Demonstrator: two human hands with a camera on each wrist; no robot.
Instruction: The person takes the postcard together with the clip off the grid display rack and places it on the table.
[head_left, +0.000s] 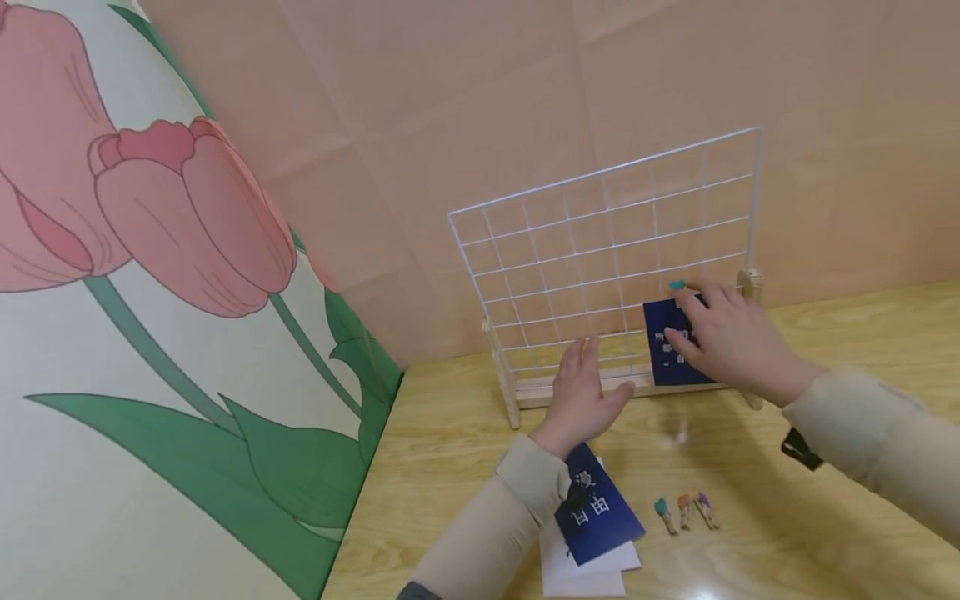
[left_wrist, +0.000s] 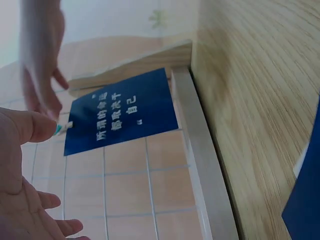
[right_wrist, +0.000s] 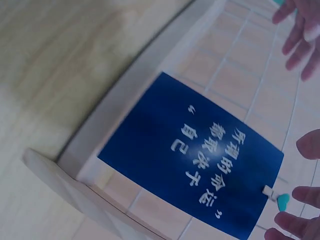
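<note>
A dark blue card (right_wrist: 165, 135) with white writing hangs on a white wire grid (head_left: 603, 172) in a wooden stand. A small wooden clothespin with a teal heart (right_wrist: 283, 202) clips the card's top edge to the grid. My right hand (head_left: 738, 337) is in front of the card, its fingers loosely bent around the clothespin; the right wrist view shows the fingertips just apart from it. To the left, my left hand (head_left: 577, 396) is held with spread, relaxed fingers before the lower grid, holding nothing.
Another blue card (head_left: 600, 508) lies over white cards (head_left: 585, 582) on the wooden table, below the left hand. To their right lie three small clothespins (head_left: 684, 511) with coloured tops. A peach cloth (head_left: 450, 100) hangs behind, and a tulip-print panel (head_left: 187, 350) stands at left.
</note>
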